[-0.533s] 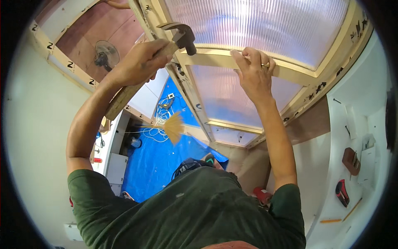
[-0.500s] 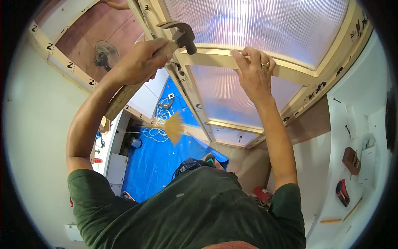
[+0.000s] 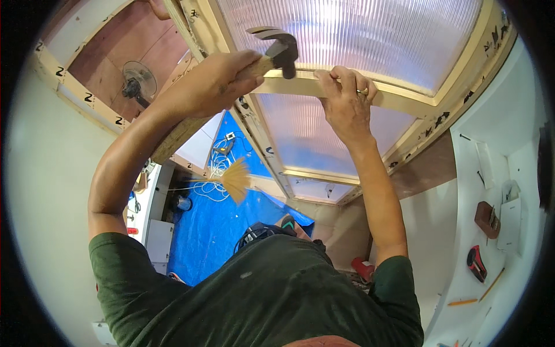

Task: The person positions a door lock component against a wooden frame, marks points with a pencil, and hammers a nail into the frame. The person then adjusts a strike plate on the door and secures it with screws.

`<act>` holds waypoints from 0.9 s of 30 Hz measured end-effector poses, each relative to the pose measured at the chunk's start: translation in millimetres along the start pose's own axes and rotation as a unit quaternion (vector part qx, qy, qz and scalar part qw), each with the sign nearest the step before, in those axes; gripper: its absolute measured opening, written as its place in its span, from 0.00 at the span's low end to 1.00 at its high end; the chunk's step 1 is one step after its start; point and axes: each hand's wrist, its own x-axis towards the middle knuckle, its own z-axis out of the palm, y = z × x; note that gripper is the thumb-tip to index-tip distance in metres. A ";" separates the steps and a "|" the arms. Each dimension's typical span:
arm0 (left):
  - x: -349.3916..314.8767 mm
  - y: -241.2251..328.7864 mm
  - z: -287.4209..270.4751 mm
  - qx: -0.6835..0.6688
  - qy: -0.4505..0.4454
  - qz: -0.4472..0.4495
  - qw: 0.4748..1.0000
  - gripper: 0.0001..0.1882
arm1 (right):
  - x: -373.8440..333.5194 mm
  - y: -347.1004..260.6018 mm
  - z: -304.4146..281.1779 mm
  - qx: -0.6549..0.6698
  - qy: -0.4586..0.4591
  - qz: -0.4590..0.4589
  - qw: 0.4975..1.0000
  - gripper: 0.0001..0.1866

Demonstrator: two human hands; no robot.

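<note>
My left hand [image 3: 211, 84] is wrapped round the wooden handle of a claw hammer [image 3: 283, 55]. Its dark head is raised in front of the wooden frame, near the crossbar. My right hand [image 3: 350, 110] is closed at a pale wooden strip [image 3: 399, 87] along the crossbar, thumb and bent fingers pressed to its edge. Whether a nail is pinched there is too small to tell. Above the crossbar sits a large ribbed translucent panel [image 3: 352, 37]; a smaller ribbed panel [image 3: 306, 130] lies below it, partly behind my right hand.
Blue sheeting [image 3: 208, 234] covers the floor, with a yellow broom [image 3: 236, 180] and white cable [image 3: 217, 188] over it. On the white shelf at right lie a red-black utility knife [image 3: 477, 263], a brown block [image 3: 487, 218] and pencils. Another person's arm [image 3: 159, 8] shows at top left.
The hammer and my left hand have moved right, bringing the hammer head closer to my right hand. My right hand stays at the crossbar while the whole view shifts slightly.
</note>
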 end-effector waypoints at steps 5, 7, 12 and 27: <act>0.6 -12.3 0.8 0.042 0.027 0.023 0.999 0.19 | -0.8 -0.4 1.6 -0.005 -0.004 -0.004 1.000 0.22; -5.3 -9.1 -17.0 0.046 -0.029 -0.061 0.997 0.25 | -4.5 5.2 4.5 -0.026 -0.012 -0.004 1.000 0.28; -23.1 -18.3 -31.4 0.034 -0.039 -0.126 0.991 0.20 | -3.4 5.2 3.1 -0.020 -0.012 -0.017 1.000 0.27; -8.8 -6.5 -15.6 0.024 0.003 -0.084 0.996 0.17 | -1.7 6.5 5.2 0.006 0.001 -0.011 1.000 0.27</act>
